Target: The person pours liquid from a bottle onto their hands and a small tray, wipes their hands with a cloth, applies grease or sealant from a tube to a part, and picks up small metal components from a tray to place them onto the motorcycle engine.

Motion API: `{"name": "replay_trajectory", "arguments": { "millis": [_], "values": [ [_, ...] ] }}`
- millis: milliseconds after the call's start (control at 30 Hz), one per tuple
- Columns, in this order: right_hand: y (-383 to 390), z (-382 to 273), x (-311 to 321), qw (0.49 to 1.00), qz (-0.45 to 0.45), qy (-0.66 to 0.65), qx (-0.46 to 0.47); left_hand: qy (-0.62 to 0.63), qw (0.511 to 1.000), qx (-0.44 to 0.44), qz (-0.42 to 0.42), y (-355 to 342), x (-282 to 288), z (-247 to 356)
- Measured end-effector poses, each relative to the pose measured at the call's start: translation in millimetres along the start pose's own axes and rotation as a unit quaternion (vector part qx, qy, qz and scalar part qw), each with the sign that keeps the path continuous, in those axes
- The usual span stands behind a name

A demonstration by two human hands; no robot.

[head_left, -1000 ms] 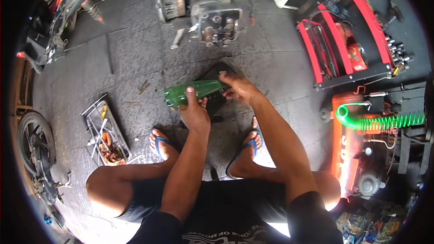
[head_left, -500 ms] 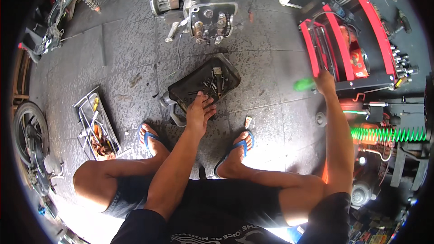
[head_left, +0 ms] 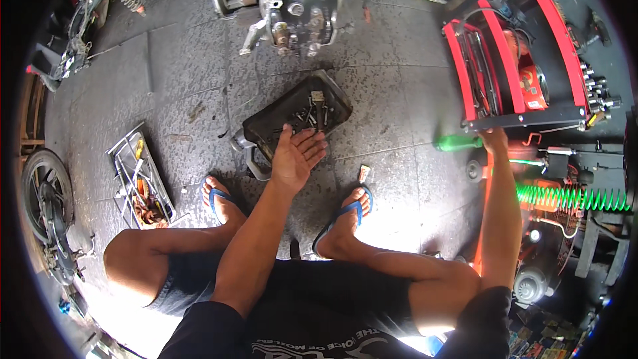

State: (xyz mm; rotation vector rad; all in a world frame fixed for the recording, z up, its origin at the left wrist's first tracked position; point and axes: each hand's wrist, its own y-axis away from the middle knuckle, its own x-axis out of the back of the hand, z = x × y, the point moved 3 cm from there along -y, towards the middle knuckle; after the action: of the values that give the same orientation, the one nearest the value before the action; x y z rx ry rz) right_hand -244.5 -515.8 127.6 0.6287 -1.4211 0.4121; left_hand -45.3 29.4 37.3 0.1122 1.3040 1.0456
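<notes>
While the left hand hovers open-fingered over the parts tray, right hand grips a green bottle.

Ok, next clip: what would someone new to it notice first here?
Probably the red tool cart at the right, where the right hand holds a green-handled tool against its lower edge. Next, the left hand spread open over a black tray of bolts on the grey floor in the middle. At the top centre sits a bare engine block, and a coiled green hose stretches along the far right.
</notes>
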Motion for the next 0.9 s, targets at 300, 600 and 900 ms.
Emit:
{"name": "replay_trajectory", "arguments": {
  "millis": [300, 600, 900],
  "values": [
    [111.5, -280.7, 19.6, 0.719, -0.293, -0.626, 0.069, 0.115, 0.991, 0.057, -0.046, -38.4, -11.8, -36.0],
    [179.2, -460.6, -103.2, 0.784, -0.327, -0.469, 0.241, -0.727, 0.68, 0.015, -0.095, 11.1, 12.3, 122.0],
    [178.0, -477.4, -152.0, 0.763, -0.381, -0.516, 0.08, -0.513, 0.845, -0.013, 0.149, 164.3, 157.8, 308.5]
  ]
}}
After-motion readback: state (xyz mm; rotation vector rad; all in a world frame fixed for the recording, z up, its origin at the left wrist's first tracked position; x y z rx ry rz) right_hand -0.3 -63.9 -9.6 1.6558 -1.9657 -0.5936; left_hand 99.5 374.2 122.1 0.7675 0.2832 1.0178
